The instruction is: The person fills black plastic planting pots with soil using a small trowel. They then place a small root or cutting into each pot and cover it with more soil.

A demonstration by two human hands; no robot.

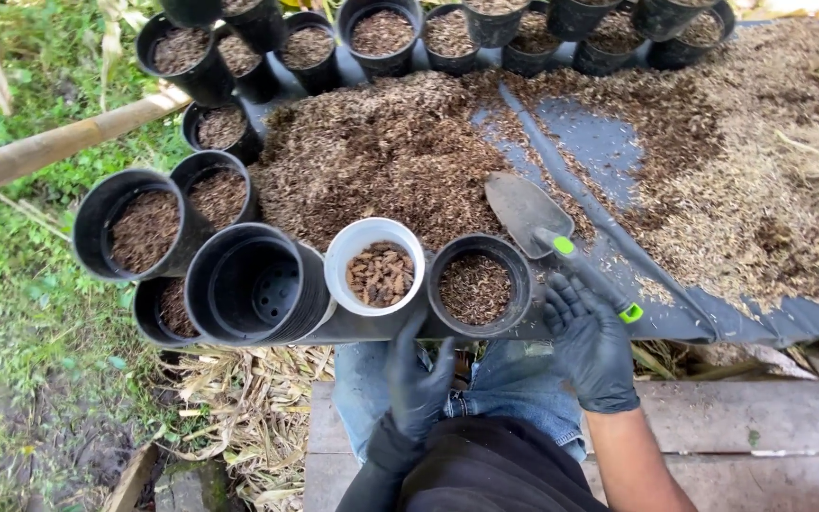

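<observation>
One white pot is seen at the near edge of the husk pile, part-filled with coarse brown bark chips. Just right of the white pot stands one black pot holding fine dark husk; just left of it a stack of empty black pots lies tipped on its side, drain holes showing. Further left of the white pot, five filled black pots are counted; beyond the pile a row of roughly ten more is set — the exact number is cut off by the frame edge.

One trowel — dull grey metal blade, dark handle with two green bands — is gripped by the right hand, fingers closed round the handle, blade resting on the black sheet just right of the black pot's rim. The left hand is loosely open, fingers raised below the white pot; contact with it cannot be told. Both hands are covered by black rubbery gloves.

The pile is dry, flaky and brown, spread over the smooth sheet. A bamboo pole lies far left of the white pot.
</observation>
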